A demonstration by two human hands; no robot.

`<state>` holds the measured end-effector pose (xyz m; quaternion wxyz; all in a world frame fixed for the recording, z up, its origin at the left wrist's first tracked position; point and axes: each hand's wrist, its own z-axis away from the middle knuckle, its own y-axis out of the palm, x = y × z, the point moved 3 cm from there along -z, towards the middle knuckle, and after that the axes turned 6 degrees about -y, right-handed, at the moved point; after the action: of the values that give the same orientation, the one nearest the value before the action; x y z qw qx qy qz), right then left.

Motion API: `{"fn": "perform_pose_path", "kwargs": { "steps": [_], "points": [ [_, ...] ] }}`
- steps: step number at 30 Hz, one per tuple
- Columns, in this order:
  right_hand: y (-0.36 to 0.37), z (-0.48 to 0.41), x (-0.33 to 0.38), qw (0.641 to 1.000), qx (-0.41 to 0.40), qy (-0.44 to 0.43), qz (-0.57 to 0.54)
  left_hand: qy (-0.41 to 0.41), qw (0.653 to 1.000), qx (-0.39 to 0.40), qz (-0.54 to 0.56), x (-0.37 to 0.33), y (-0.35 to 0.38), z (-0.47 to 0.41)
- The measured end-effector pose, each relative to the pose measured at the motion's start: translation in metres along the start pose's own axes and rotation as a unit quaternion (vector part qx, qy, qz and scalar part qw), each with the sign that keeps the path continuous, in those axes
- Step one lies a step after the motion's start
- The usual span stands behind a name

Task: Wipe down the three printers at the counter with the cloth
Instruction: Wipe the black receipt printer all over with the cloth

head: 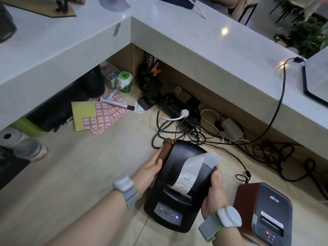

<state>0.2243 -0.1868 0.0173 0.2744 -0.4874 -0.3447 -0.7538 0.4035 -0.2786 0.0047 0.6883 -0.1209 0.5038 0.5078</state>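
Observation:
A black receipt printer sits on the lower wooden desk with a curled paper receipt coming out of its slot. My left hand presses a folded brown cloth against the printer's left side. My right hand grips the printer's right side. A second printer, dark red with a grey top, stands just right of my right wrist. A third printer is not identifiable in view.
A tangle of cables and a power strip lie behind the printer. Label sheets and a marker lie to the left. Tape rolls sit at the far left. The white raised counter wraps around the back.

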Motion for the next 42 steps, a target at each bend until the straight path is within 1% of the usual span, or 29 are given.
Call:
{"fn": "perform_pose_path", "kwargs": {
  "steps": [4,7,13,21,26,29,32,36,39,42],
  "points": [
    [0.003,0.000,0.002,1.000,0.009,-0.006,-0.002,0.010,1.000,0.029,-0.004,-0.014,0.002,0.002],
    [0.004,0.001,0.005,1.000,0.020,-0.010,0.006,0.016,1.000,0.018,-0.019,-0.029,0.005,-0.012],
    [0.002,0.002,0.004,1.000,0.009,0.012,-0.014,0.052,0.993,0.019,-0.103,-0.049,0.013,-0.050],
    [0.006,0.005,0.010,0.999,-0.002,0.031,-0.034,0.029,0.983,0.017,-0.178,-0.044,0.004,-0.093],
    [0.005,0.005,0.010,0.999,0.007,0.031,-0.015,0.013,0.970,0.006,-0.243,-0.047,0.003,-0.106],
    [0.004,0.004,0.010,1.000,0.000,0.031,-0.001,0.015,0.967,0.025,-0.254,-0.053,0.007,-0.106],
    [0.005,0.005,0.010,0.999,-0.002,0.035,-0.003,0.020,0.969,0.051,-0.240,-0.062,0.010,-0.102],
    [0.006,0.005,0.010,0.999,-0.006,0.033,-0.011,0.019,0.968,0.104,-0.226,-0.080,0.019,-0.100],
    [0.008,0.006,0.012,0.999,0.000,0.032,-0.017,0.023,0.947,0.154,-0.280,-0.093,0.030,-0.104],
    [0.007,0.006,0.012,0.999,0.000,0.030,-0.014,0.007,0.919,0.180,-0.352,-0.099,0.040,-0.112]
  ]
}}
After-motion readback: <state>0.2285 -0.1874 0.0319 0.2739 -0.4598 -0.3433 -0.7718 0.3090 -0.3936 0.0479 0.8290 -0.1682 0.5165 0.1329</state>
